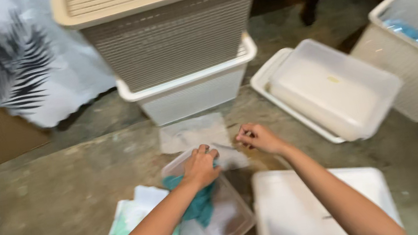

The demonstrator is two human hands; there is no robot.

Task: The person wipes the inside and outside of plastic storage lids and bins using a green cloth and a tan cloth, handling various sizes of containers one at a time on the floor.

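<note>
A crumpled teal cloth [196,203] is pressed into a clear plastic tub [230,217] by the closed left hand [200,166]; a thin white sheet [229,156] is pinched by the right hand [258,137].

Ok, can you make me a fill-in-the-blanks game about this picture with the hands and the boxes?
1. The left hand presses a ____ coloured cloth into the clear plastic container.
2. The beige laundry basket is stacked on top of a ____ basket.
3. The right hand is above the concrete ____.
4. The fabric at top left has a dark ____ print.

Missing words: teal; white; floor; leaf
</note>
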